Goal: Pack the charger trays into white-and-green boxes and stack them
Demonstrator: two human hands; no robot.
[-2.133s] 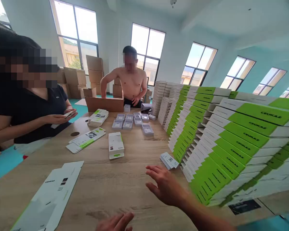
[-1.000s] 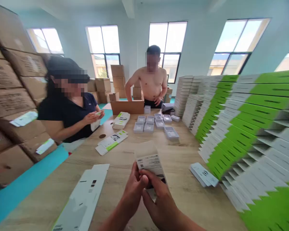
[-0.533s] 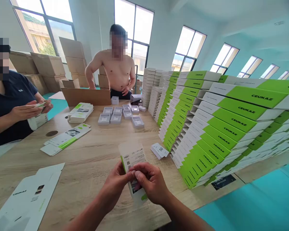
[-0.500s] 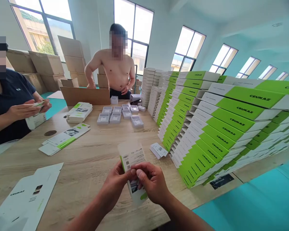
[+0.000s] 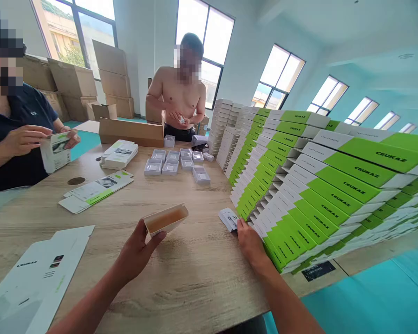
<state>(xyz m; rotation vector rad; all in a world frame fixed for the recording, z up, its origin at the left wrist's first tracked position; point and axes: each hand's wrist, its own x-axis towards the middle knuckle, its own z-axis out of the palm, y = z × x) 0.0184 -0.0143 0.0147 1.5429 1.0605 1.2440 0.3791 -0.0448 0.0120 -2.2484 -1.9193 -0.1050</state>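
Observation:
My left hand [image 5: 144,248] is closed around a small white carton [image 5: 174,226], fingers on its far side and thumb at its near edge. The carton's open end faces me, and its inside looks brown and hollow. Over to the right, my right hand [image 5: 251,243] has its fingertips at the right edge of a folded white leaflet [image 5: 227,219] with black print, seemingly pinching it. That leaflet lies on the table against the foot of the stacked green-and-white boxes [image 5: 301,218]. Part of the right-hand fingers is hidden behind the hand.
Clear plastic cases [image 5: 170,167] sit mid-table behind the carton. Flattened cartons [image 5: 97,189] and a larger flat sheet [image 5: 42,269] lie on the left. One co-worker [image 5: 19,134] holds a carton; another [image 5: 181,99] stands behind a brown cardboard box [image 5: 130,133].
Both hands were together on the carton. My right hand has let go and moved right to the leaflet. The left hand has moved left and turned the carton's open end towards me.

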